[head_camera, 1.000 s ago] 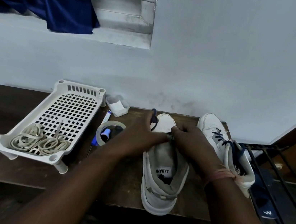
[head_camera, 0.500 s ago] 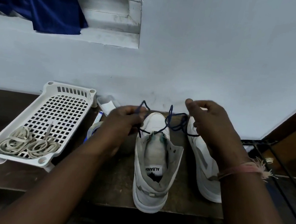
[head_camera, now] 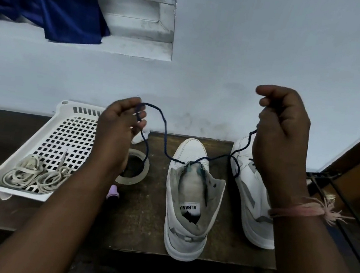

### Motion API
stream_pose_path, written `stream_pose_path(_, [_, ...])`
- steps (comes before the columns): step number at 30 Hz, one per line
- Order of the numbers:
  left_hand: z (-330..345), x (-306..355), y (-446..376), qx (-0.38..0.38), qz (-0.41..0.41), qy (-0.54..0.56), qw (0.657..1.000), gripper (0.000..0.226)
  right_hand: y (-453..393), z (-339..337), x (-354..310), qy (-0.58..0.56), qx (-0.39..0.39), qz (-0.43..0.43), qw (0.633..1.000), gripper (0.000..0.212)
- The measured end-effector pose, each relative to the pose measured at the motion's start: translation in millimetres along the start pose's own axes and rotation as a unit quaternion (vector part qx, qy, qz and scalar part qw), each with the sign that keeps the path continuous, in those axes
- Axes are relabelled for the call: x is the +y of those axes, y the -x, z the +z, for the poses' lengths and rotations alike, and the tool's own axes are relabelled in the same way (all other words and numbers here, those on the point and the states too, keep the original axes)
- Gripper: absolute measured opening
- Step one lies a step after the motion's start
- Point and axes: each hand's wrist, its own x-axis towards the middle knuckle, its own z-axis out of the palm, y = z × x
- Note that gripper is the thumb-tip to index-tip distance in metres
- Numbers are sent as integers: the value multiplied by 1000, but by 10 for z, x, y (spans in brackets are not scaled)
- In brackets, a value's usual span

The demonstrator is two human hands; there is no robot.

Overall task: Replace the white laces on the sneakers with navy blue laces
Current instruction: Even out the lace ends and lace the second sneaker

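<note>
Both hands are raised above the bench [head_camera: 138, 234], the left hand [head_camera: 117, 132] and right hand [head_camera: 282, 136] each pinching an end of the navy lace [head_camera: 164, 129] threaded through the near sneaker [head_camera: 188, 206], white laces [head_camera: 34, 174] lying in the tray [head_camera: 68, 108].

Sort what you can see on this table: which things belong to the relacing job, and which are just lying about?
Job: navy lace, held by left hand and right hand; open sneaker; second sneaker; old white laces in tray.

Lying about: tape roll; marker; blue cloth.
</note>
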Motion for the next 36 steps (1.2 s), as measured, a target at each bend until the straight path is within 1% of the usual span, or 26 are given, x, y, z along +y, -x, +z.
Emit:
stream_pose_path(2, [47,-91,24,-43,-4,-121,992,36,1,58,72,46,-54,36,997,44])
stream_pose_path(5, [104,-189,133,-86,-28,-282,955,36,77,149,220,133,-169,114,970,37])
stream_pose_path(7, [127,-199,208,-129,-6,-344,930,47,136,166,217,173,-232,135,948,35])
stream_pose_path(8, [137,-205,225,-161,17,-370,915,47,153,176,202,187,-256,134,939,33])
stream_pose_path(9, [148,-204,242,-198,40,-404,892,41,161,183,189,200,-272,133,932,31])
stream_pose_path(11, [159,-254,218,-249,72,-494,830,36,178,216,188,213,-308,151,915,23])
stream_pose_path(12, [153,-290,193,-256,85,-535,801,35,196,240,188,209,-331,170,904,17])
stream_pose_path(13, [154,-319,185,-255,94,-565,779,30,214,262,197,211,-357,187,890,14])
stream_pose_path(15, [153,-366,180,-239,121,-603,751,18,252,294,218,241,-399,209,859,25])
stream_pose_path(16, [149,-381,183,-233,133,-613,743,13,271,307,230,257,-410,216,848,28])
stream_pose_path(17, [150,-379,192,-226,146,-618,739,9,286,315,240,275,-417,216,839,26])
stream_pose_path(19, [147,-385,212,-216,160,-627,731,4,300,332,270,306,-426,203,827,16])
stream_pose_path(20, [143,-379,226,-218,159,-633,726,7,300,334,284,313,-427,202,824,12])
stream_pose_path(22, [152,-375,249,-230,150,-645,713,12,296,323,288,310,-432,209,821,12])
stream_pose_path(23, [152,-385,253,-242,136,-642,714,14,296,318,289,309,-433,212,820,14])
stream_pose_path(25, [127,-419,234,-263,109,-610,739,16,296,309,282,308,-433,210,821,17])
stream_pose_path(26, [122,-414,232,-270,101,-595,751,13,298,308,279,305,-433,210,822,19])
stream_pose_path(28, [130,-380,230,-274,97,-588,755,8,294,312,290,299,-432,211,824,21])
stream_pose_path(29, [146,-356,237,-269,99,-596,750,13,291,310,296,298,-432,212,824,21])
stream_pose_path(31, [171,-313,251,-232,105,-621,741,32,289,306,305,298,-429,214,825,21])
stream_pose_path(32, [176,-297,245,-208,111,-629,741,34,284,304,309,296,-427,216,827,20])
stream_pose_path(34, [143,-286,205,-169,117,-627,752,26,284,300,320,292,-425,221,828,21])
stream_pose_path(36, [89,-274,165,-159,98,-605,774,20,279,306,340,287,-423,233,828,20])
